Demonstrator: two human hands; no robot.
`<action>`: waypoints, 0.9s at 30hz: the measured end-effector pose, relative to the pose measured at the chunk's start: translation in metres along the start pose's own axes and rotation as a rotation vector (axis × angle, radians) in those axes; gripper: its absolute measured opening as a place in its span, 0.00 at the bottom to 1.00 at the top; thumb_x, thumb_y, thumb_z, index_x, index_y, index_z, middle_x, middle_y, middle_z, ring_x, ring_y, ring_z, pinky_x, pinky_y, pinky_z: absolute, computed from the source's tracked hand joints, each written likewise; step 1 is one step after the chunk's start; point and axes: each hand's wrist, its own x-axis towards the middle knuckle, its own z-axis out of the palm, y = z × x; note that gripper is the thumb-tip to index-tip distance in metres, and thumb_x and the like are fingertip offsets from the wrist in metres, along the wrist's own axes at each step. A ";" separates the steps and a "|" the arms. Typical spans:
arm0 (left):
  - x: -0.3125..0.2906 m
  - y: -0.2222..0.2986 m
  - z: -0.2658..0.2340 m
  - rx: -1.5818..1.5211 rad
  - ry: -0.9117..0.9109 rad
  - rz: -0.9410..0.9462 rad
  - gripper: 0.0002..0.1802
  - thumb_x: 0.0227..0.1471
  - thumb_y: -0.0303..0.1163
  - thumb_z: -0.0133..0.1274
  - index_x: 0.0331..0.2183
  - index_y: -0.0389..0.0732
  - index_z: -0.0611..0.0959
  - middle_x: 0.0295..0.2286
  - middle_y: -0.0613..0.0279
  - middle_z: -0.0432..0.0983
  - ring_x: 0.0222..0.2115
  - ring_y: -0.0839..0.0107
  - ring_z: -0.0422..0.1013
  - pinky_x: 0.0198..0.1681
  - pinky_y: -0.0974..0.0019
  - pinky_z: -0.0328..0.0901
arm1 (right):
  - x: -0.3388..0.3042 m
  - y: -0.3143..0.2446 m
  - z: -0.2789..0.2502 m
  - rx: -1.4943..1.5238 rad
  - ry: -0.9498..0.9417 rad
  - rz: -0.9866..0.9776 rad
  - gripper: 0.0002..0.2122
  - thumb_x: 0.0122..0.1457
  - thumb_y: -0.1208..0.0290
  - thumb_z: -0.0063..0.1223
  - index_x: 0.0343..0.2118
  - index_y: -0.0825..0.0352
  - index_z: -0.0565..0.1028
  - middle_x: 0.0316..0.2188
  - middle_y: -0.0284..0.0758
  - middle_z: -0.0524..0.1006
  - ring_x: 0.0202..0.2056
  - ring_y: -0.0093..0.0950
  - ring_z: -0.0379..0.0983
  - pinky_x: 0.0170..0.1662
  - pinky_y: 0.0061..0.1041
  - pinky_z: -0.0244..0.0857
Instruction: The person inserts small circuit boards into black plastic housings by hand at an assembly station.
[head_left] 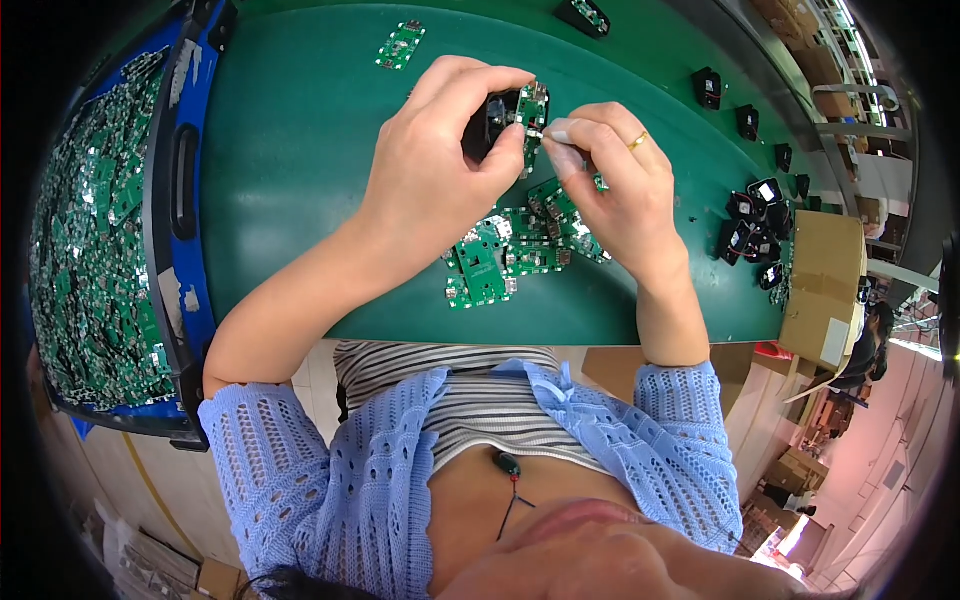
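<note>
My left hand (425, 165) is closed around a black plastic housing (497, 115) and a green circuit board (533, 105), held upright together above the table. My right hand (625, 185) pinches at the board's right edge, beside a small white part there. White coverings wrap its thumb and index fingertip, and what they grip is too small to make out. Below the hands lies a loose pile of green circuit boards (483, 265), partly hidden by my right hand. A single circuit board (401, 45) rests farther off on the green table (290, 130).
At the left stands a blue and black bin (190, 190) heaped with circuit boards. Several black housings (755, 225) cluster at the right, with others spaced along the far right edge. A black housing with a board (585, 17) sits at the back. A cardboard box (822, 285) adjoins the right edge.
</note>
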 end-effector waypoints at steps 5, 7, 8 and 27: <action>0.000 0.001 -0.001 0.055 0.001 0.048 0.16 0.39 0.24 0.52 0.36 0.38 0.75 0.33 0.56 0.69 0.29 0.62 0.70 0.31 0.66 0.67 | 0.003 0.000 -0.001 -0.067 -0.019 -0.075 0.07 0.42 0.81 0.55 0.25 0.68 0.70 0.25 0.33 0.69 0.28 0.30 0.69 0.25 0.25 0.65; 0.000 0.001 -0.001 0.076 0.003 0.071 0.15 0.39 0.24 0.52 0.36 0.38 0.76 0.33 0.56 0.69 0.29 0.62 0.71 0.31 0.66 0.68 | 0.004 -0.003 -0.003 -0.109 -0.050 -0.088 0.07 0.42 0.81 0.55 0.25 0.67 0.70 0.24 0.33 0.69 0.27 0.30 0.69 0.25 0.25 0.65; -0.001 0.002 -0.002 0.071 -0.011 0.068 0.15 0.40 0.23 0.52 0.36 0.38 0.76 0.33 0.56 0.69 0.29 0.62 0.70 0.30 0.66 0.68 | 0.004 -0.004 -0.003 -0.151 -0.082 -0.101 0.07 0.42 0.81 0.54 0.25 0.67 0.69 0.24 0.33 0.69 0.27 0.30 0.69 0.24 0.25 0.65; -0.003 0.000 0.002 0.048 0.022 0.213 0.15 0.39 0.19 0.52 0.35 0.38 0.77 0.31 0.59 0.71 0.26 0.66 0.71 0.26 0.70 0.67 | 0.010 -0.008 -0.003 0.421 -0.187 0.647 0.07 0.44 0.83 0.55 0.21 0.70 0.67 0.17 0.34 0.69 0.22 0.23 0.67 0.24 0.21 0.61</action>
